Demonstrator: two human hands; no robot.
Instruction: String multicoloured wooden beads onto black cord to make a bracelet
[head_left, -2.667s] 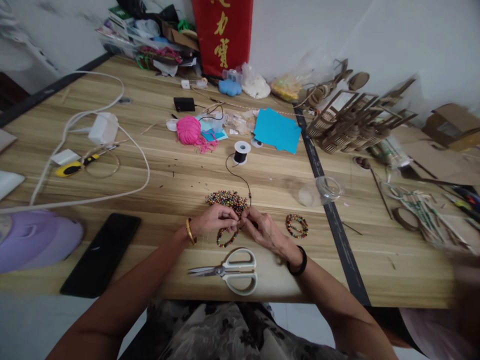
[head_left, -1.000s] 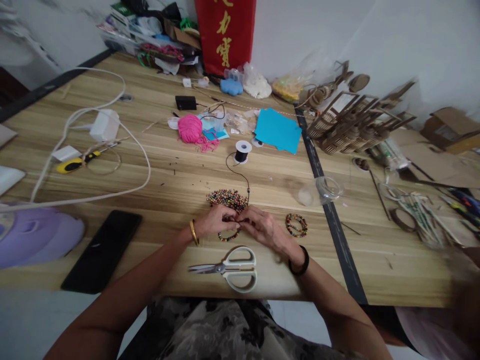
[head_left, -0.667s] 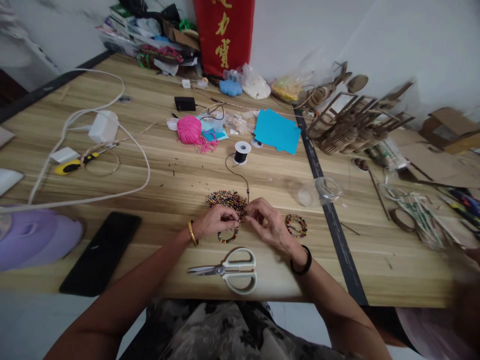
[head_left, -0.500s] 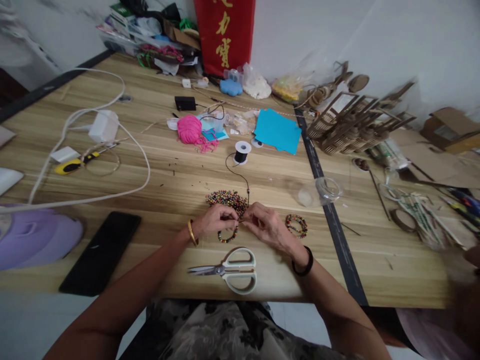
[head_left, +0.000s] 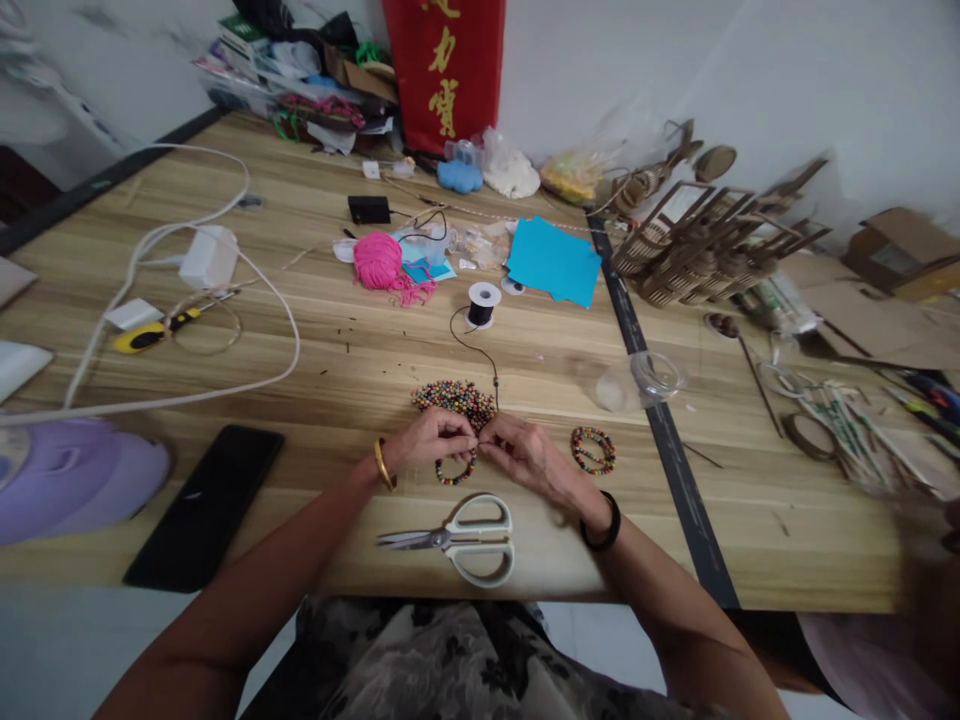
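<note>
Beaded loop (head_left: 455, 473) (between pinching fingers (head_left: 471, 441))

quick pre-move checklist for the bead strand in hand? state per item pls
1. Both hands on the strand: left hand and right hand meet fingertip to fingertip over the bead strand. Ok.
2. Cord feed: black cord runs from the spool toward the hands, lying loose on the table. Ok.
3. Bead supply: bead pile lies just beyond the hands. Ok.
4. Cutter at hand: scissors lie shut on the near side of the table. Ok.
5. Knot or bead at the fingertips: hidden by the fingers. Cannot tell.
6. Finished bracelet lies apart from the right hand. Ok.
</note>
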